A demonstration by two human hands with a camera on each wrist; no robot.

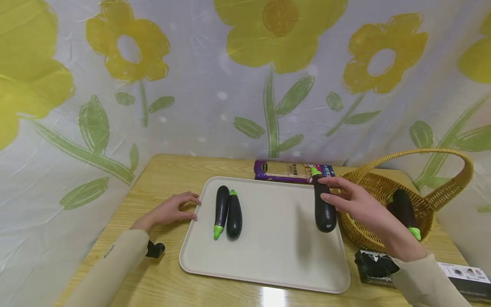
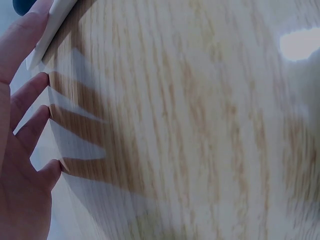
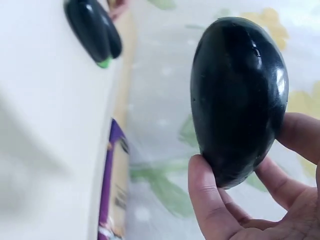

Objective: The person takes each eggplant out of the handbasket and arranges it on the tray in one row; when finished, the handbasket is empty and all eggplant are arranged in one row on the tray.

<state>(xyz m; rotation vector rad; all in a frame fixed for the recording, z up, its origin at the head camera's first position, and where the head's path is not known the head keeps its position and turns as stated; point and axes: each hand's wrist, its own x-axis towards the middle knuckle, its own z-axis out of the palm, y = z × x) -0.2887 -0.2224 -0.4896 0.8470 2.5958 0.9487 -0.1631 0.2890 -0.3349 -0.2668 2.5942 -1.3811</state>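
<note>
My right hand (image 1: 360, 209) pinches a dark eggplant (image 1: 324, 209) with a green stem, held above the right side of a white tray (image 1: 268, 273). Up close in the right wrist view, the fingers and thumb grip the eggplant (image 3: 240, 95) near one end. Two more eggplants lie side by side on the left part of the tray, the left eggplant (image 1: 221, 209) with its stem toward me, the other eggplant (image 1: 234, 219) with its stem away. At the tray's left edge, my left hand (image 1: 170, 209) touches the rim with relaxed fingers.
A wicker basket (image 1: 360, 236) with a tall handle stands right of the tray, holding eggplants (image 1: 404, 211). Behind the tray lies a purple food packet (image 1: 287, 169). Dark boxes (image 1: 466, 283) sit at the front right. A flowered curtain (image 1: 199, 106) hangs behind the wooden table (image 1: 168, 170).
</note>
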